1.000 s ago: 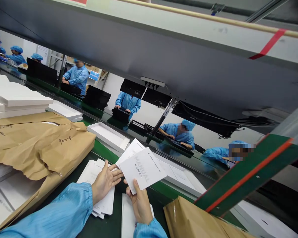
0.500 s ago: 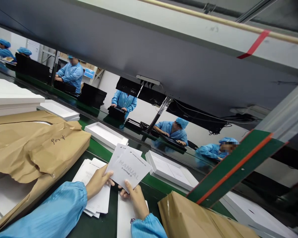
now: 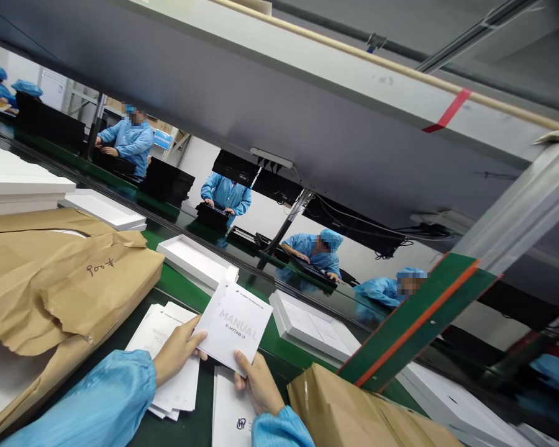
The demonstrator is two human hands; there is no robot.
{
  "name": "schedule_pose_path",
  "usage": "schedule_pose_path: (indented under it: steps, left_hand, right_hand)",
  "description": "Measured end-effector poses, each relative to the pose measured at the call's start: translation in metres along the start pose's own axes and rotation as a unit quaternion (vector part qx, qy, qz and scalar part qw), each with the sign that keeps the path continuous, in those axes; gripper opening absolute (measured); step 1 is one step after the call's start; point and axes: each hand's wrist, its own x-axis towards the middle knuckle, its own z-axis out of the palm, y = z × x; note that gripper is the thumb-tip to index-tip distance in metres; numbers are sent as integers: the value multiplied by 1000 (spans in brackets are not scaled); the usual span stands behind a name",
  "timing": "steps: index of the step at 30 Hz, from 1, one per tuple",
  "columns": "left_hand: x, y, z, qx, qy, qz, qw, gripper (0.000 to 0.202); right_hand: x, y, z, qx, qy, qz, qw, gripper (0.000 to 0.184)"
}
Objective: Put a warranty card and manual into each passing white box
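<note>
"What did the left hand [image 3: 177, 351] have?"

"It was closed on the left edge of the white manual [image 3: 242, 329], with its thumb on top and its other fingers tucked under."

"And the right hand [image 3: 258, 379]?"

"That one was closed too. It pinched the bottom edge, thumb on top, fingers bent below."

"So where was the manual?"

"Up above the green table [image 3: 205, 397], tilted, between both hands. A second paper [image 3: 213, 302] peeked out behind its left side."

"What was close by?"

"A messy paper pile [image 3: 177, 388] lay on the table by the left hand, and a white stack [image 3: 226, 406] lay under the right one. A big torn brown paper pack [image 3: 107, 279] sat on the left. Another brown pack [image 3: 349, 406] sat on the right."

"And a bit farther?"

"Past the manual were two white trays: an open one [image 3: 193, 257] to the left and another [image 3: 314, 326] to the right. More white boxes [image 3: 23, 177] were piled up at the far left. A green post with an orange stripe [image 3: 414, 323] leaned across the right side."

"Who was way in the back?"

"People in blue coats and caps. One person [image 3: 226, 192] had both hands on a black thing [image 3: 213, 215]."
</note>
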Motion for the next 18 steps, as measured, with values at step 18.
schedule_pose_path:
  steps: [18]
  left_hand:
    - [1,0,0,-11,-17,-46,999,46]
  right_hand:
    - [-6,-9,20,96,-18,12,995,38]
